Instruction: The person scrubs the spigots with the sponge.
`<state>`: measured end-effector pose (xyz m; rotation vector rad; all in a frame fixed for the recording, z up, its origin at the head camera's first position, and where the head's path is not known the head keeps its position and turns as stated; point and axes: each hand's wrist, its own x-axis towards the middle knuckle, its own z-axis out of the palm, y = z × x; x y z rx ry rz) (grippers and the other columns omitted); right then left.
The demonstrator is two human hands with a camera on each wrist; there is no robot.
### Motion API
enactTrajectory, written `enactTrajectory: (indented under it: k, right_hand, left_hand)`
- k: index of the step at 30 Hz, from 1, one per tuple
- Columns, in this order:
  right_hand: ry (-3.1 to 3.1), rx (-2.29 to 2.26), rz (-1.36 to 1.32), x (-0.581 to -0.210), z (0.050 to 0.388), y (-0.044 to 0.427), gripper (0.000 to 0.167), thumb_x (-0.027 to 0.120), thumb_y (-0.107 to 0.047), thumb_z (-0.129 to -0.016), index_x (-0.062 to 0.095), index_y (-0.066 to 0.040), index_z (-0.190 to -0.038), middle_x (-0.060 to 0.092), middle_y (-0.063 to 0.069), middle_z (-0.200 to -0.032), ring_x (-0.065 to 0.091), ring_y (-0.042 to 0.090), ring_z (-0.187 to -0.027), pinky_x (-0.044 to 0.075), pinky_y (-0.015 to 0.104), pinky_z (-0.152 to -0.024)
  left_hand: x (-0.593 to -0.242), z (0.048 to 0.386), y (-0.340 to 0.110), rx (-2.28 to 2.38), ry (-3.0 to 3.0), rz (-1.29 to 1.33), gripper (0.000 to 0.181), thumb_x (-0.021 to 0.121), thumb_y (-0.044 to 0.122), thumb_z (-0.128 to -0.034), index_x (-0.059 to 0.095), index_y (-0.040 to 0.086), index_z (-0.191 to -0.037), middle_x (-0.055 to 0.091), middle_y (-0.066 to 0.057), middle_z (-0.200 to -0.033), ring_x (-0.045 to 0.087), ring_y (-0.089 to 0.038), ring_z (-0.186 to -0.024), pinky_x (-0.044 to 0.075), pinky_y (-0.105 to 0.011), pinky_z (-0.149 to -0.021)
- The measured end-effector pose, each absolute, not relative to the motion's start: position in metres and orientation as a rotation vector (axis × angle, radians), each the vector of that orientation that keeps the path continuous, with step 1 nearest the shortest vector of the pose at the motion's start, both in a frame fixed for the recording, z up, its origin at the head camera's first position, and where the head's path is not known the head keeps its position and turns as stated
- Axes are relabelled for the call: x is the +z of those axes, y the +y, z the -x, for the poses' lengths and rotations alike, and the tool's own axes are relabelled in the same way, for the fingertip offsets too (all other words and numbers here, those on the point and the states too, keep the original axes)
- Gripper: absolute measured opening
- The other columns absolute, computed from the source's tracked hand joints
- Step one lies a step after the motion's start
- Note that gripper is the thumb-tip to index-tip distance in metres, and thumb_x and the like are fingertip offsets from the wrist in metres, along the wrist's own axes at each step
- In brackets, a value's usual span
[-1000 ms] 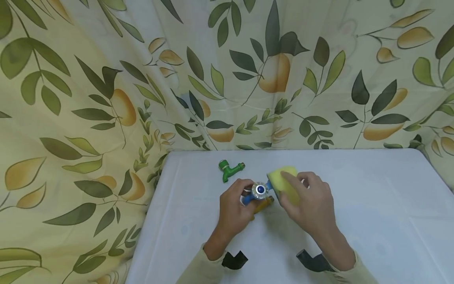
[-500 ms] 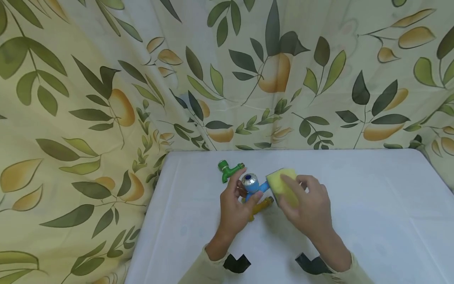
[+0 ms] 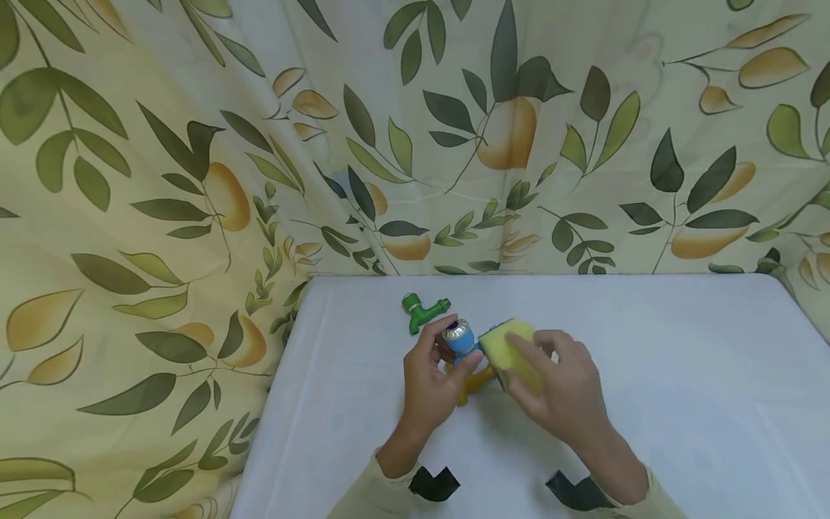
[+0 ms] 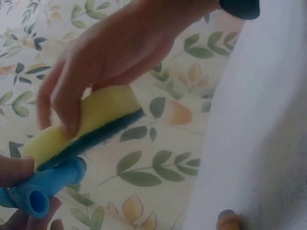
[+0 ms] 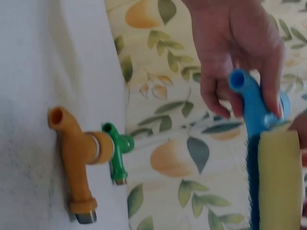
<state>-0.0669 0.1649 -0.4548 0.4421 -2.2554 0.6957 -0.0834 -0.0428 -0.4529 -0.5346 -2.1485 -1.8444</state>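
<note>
left hand (image 3: 431, 382) pinching blue tap (image 3: 460, 339) mid-frame, probably to keep it steady | right hand (image 3: 565, 386) gripping sponge (image 3: 515, 357) just right of it, dark side against the blue tap, guessing that's for scrubbing | green tap (image 3: 424, 314) just above left hand

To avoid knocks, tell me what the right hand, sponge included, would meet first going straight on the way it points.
Most likely the blue tap, held in the left hand. The sponge in the right hand leads and seems to lie against it, though depth is hard to judge.
</note>
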Motion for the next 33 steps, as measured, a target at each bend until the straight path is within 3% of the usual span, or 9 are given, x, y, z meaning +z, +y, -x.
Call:
enactTrajectory:
  k: [7, 12, 16, 20, 23, 26, 33]
  right_hand:
    - [-2.267, 0.718, -0.442, -0.454, 0.066, 0.166, 0.046, 0.067, -0.034, -0.08, 0.074, -0.011, -0.118, 0.062, 0.014, -0.095, 0.057, 0.025, -0.076, 0.047, 0.038, -0.058]
    - [-2.271, 0.78, -0.382, -0.45, 0.067, 0.17, 0.048, 0.075, -0.026, -0.075, 0.074, -0.011, -0.12, 0.062, 0.012, -0.097, 0.057, 0.021, -0.077, 0.048, 0.03, -0.058]
    - [-2.285, 0.784, -0.425, -0.444, 0.069, 0.173, 0.046, 0.074, -0.025, -0.074, 0.075, -0.013, -0.119, 0.062, 0.011, -0.097, 0.058, 0.023, -0.079, 0.049, 0.034, -0.06]
    - [-2.289, 0.765, -0.381, -0.435, 0.073, 0.174, 0.045, 0.072, -0.024, -0.076, 0.075, -0.012, -0.119, 0.061, 0.013, -0.097, 0.056, 0.023, -0.08, 0.049, 0.035, -0.06]
    - [-2.305, 0.771, -0.416, -0.429, 0.076, 0.178, 0.045, 0.074, -0.021, -0.075, 0.076, -0.013, -0.119, 0.06, 0.012, -0.098, 0.054, 0.02, -0.081, 0.047, 0.031, -0.059]
    - [-2.342, 0.791, -0.409, -0.425, 0.077, 0.179, 0.043, 0.075, -0.018, -0.077, 0.076, -0.014, -0.119, 0.061, 0.011, -0.099, 0.054, 0.019, -0.082, 0.048, 0.031, -0.059]
    - [-2.452, 0.842, -0.417, -0.42, 0.075, 0.17, 0.044, 0.077, -0.017, -0.079, 0.074, -0.018, -0.123, 0.063, 0.007, -0.103, 0.056, 0.019, -0.08, 0.048, 0.03, -0.059]
  left_hand:
    - [-0.453, 0.083, -0.043, -1.713, -2.16, 0.571, 0.052, 0.079, 0.016, -0.0908, 0.057, 0.012, -0.138, 0.069, -0.007, -0.112, 0.062, -0.018, -0.084, 0.058, -0.026, -0.072]
    - [-0.457, 0.084, -0.046, -1.292, -2.164, 0.704, 0.051, 0.083, 0.009, -0.0854, 0.062, 0.009, -0.132, 0.069, -0.007, -0.109, 0.067, -0.017, -0.09, 0.059, -0.024, -0.077]
    - [-0.458, 0.087, -0.049, -0.864, -2.112, 0.803, 0.049, 0.084, 0.006, -0.0812, 0.067, 0.018, -0.126, 0.069, -0.007, -0.104, 0.07, -0.019, -0.093, 0.057, -0.033, -0.087]
    - [-0.455, 0.088, -0.054, -0.527, -2.048, 0.915, 0.046, 0.079, 0.011, -0.0869, 0.063, 0.029, -0.125, 0.071, -0.008, -0.104, 0.071, -0.021, -0.093, 0.053, -0.042, -0.09]
    - [-0.453, 0.088, -0.057, -0.385, -1.983, 0.975, 0.038, 0.069, 0.01, -0.0933, 0.061, 0.032, -0.124, 0.072, -0.007, -0.104, 0.071, -0.022, -0.092, 0.053, -0.045, -0.09]
    - [-0.451, 0.089, -0.058, -0.306, -1.926, 1.016, 0.038, 0.063, 0.006, -0.094, 0.065, 0.033, -0.12, 0.075, -0.005, -0.102, 0.071, -0.024, -0.092, 0.053, -0.047, -0.089]
    - [-0.45, 0.088, -0.057, -0.229, -1.926, 1.114, 0.023, 0.073, 0.031, -0.0928, 0.069, 0.037, -0.114, 0.075, 0.0, -0.113, 0.068, -0.026, -0.103, 0.049, -0.051, -0.096]
